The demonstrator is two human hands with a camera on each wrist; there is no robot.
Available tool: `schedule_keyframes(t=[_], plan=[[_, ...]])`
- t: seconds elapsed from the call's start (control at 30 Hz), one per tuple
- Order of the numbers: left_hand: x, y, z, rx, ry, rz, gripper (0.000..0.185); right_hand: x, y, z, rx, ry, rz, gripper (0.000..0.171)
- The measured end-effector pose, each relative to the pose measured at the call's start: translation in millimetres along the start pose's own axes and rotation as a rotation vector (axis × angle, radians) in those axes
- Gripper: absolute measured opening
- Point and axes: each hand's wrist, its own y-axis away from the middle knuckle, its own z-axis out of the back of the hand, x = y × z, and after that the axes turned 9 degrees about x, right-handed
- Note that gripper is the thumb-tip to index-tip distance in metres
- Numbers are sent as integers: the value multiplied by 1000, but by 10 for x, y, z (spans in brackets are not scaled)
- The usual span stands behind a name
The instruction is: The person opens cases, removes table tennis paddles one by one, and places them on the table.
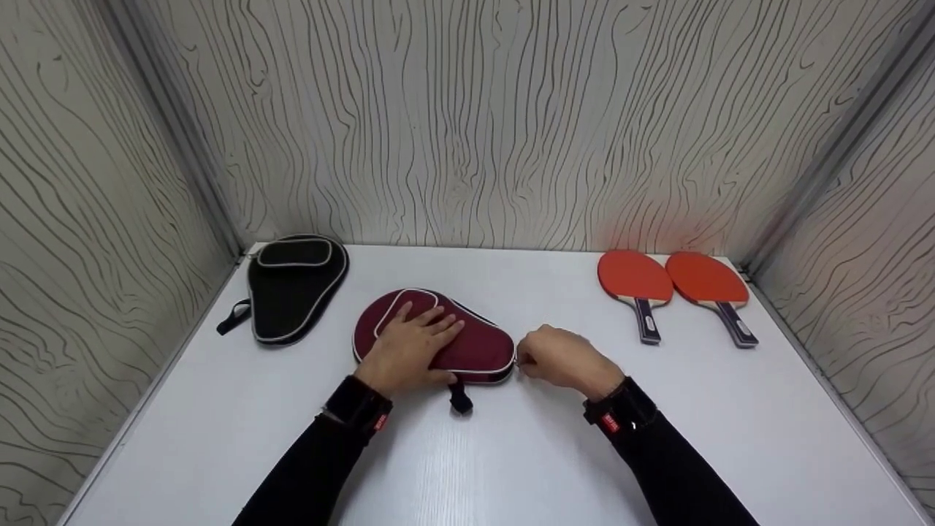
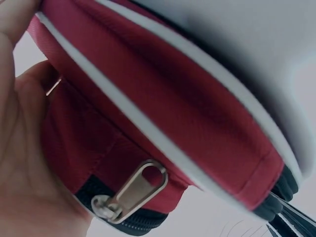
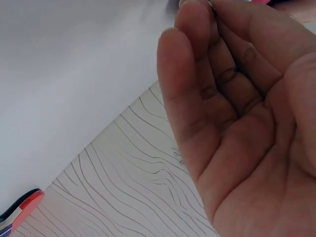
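Note:
A maroon paddle case [image 1: 475, 349] with white piping lies flat in the middle of the white table [image 1: 511, 453]. My left hand [image 1: 420, 329] rests flat on top of it with straight fingers. The left wrist view shows the case's side [image 2: 163, 103], a metal zipper pull [image 2: 131, 192] hanging at its dark zip, and my left palm [image 2: 19, 148] beside it. At the case's right edge my right hand [image 1: 522, 363] has curled fingers. In the right wrist view its fingertips [image 3: 197, 15] pinch a small metal piece, seemingly a zipper pull [image 3: 211, 4].
A black paddle case [image 1: 292, 285] with a wrist strap lies at the back left. Two red paddles [image 1: 635, 281] [image 1: 708, 281] lie side by side at the back right, handles toward me; one paddle's edge [image 3: 24, 205] shows in the right wrist view. Patterned walls enclose three sides.

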Motion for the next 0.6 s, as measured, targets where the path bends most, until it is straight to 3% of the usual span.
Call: schedule_keyframes(t=[0.33, 0.6], plan=[[-1, 17, -26, -55, 14, -13, 91, 137, -2, -23, 48, -21, 68, 9], [-10, 2, -40, -64, 0, 2, 91, 328, -62, -137, -3, 40, 91, 13]])
